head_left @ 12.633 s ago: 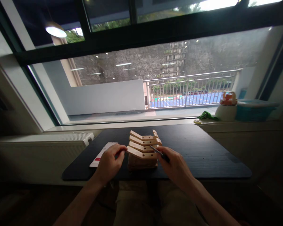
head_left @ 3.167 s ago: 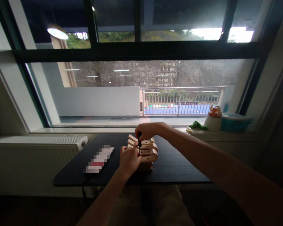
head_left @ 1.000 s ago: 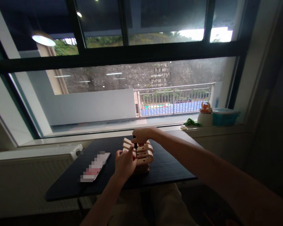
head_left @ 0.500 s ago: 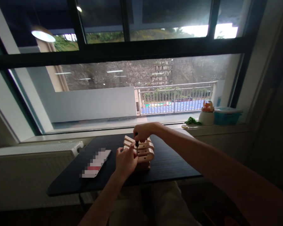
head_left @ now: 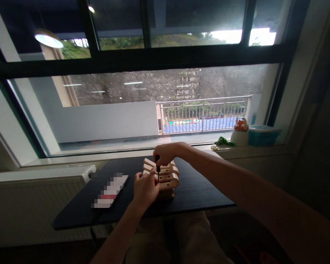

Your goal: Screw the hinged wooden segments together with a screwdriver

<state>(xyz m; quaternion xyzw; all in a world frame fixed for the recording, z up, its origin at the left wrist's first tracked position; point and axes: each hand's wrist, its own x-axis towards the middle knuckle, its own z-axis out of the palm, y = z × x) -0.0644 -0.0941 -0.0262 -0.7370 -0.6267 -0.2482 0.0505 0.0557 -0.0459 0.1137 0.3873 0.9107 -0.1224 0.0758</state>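
Note:
My right hand is closed around the dark handle of a screwdriver, whose shaft points straight down. Below it stands a slatted wooden piece with curved ends and dark holes along its pale slats. My left hand grips the near left side of this piece, with finger and thumb close to the screwdriver's shaft. The screwdriver's tip meets the wood beside my left thumb; any screw there is too small to make out. Part of the wooden piece is hidden behind my left hand.
The dark table stands against the window sill. Left of my hands lies a flat, blurred-out object. A radiator is at the left. On the sill are a green cloth, a white pot and a teal box.
The whole view has shifted slightly. My right hand has turned a little on the screwdriver, showing more of the handle's top. My left hand keeps its hold.

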